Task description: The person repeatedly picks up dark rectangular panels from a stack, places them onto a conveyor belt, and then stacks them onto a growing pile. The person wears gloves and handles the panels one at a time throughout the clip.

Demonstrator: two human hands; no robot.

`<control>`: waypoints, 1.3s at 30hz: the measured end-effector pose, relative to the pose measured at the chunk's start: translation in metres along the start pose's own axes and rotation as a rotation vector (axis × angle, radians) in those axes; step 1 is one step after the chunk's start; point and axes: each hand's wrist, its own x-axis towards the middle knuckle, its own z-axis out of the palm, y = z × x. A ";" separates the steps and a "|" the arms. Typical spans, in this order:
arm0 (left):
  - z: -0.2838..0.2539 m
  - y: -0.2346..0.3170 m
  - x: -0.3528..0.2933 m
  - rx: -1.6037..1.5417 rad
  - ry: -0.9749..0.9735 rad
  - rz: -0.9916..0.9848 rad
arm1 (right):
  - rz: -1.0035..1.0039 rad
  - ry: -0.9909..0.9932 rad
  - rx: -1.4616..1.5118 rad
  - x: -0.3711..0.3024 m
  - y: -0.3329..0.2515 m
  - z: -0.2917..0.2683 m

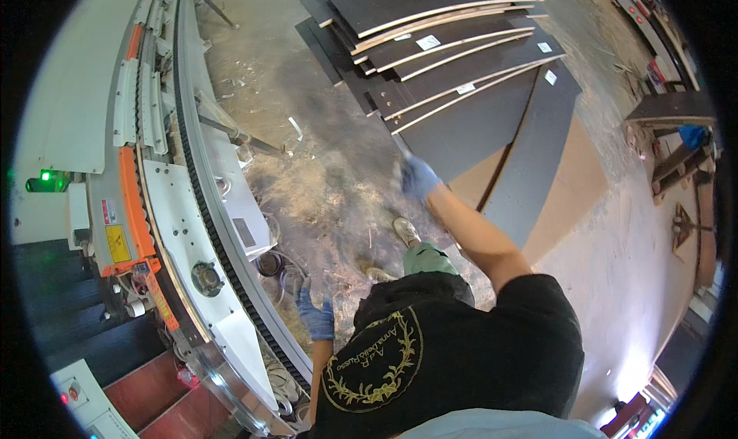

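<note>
My left hand [314, 316], in a blue glove, hangs low beside the long machine on the left. Its fingers are spread and nothing is in them. My right hand [420, 179], also gloved in blue, reaches forward to the near left corner of a dark panel [469, 151] on the floor. Motion blurs its fingers, so I cannot make out whether they touch the panel. Beyond it lies a fanned stack of dark panels [438, 1] with pale edges, several bearing small white labels [428, 43].
The machine's rail [201, 201], with a black chain and orange covers [137, 208], runs along my left. Cables [283, 385] and a metal leg [244, 138] stick out near the floor. A brown board [570, 189] lies under the panels. Wooden pallets [680, 162] stand far right.
</note>
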 end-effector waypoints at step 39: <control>-0.042 -0.013 -0.006 -0.998 -0.276 -0.271 | -0.214 -0.247 0.193 -0.112 0.006 -0.009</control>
